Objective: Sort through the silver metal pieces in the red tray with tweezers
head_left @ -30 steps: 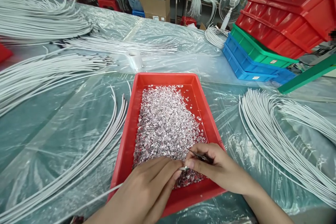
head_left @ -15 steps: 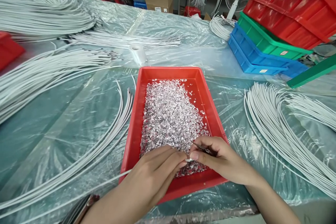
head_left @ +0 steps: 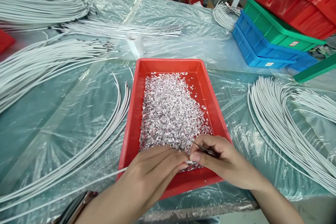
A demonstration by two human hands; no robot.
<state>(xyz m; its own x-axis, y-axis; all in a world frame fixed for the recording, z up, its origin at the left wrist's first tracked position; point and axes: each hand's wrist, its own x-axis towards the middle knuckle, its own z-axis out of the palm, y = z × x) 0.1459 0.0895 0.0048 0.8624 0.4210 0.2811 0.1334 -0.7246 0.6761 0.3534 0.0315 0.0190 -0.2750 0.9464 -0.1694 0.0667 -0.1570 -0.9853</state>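
A red tray [head_left: 131, 119] in front of me holds a heap of small silvery metal pieces [head_left: 170, 112]. My left hand [head_left: 149, 175] pinches the end of a thin white cable [head_left: 78, 189] over the tray's near edge. My right hand [head_left: 220, 161] holds dark tweezers [head_left: 206, 150] and meets the left fingertips at the cable's tip [head_left: 190, 162], where a small metal piece sits. Both hands hover just above the heap's near end.
Bundles of white cables lie on the plastic-covered table: a curved bundle [head_left: 105, 136] to the left, a fan [head_left: 283, 129] to the right, more at the far left. A tape roll [head_left: 134, 43] stands behind the tray. Stacked blue, green and red bins [head_left: 275, 31] sit at the far right.
The view has tilted down and shifted slightly; the tray sits higher in the frame. My hands keep the same pinched grip at the cable tip, with almost no movement relative to the tray.
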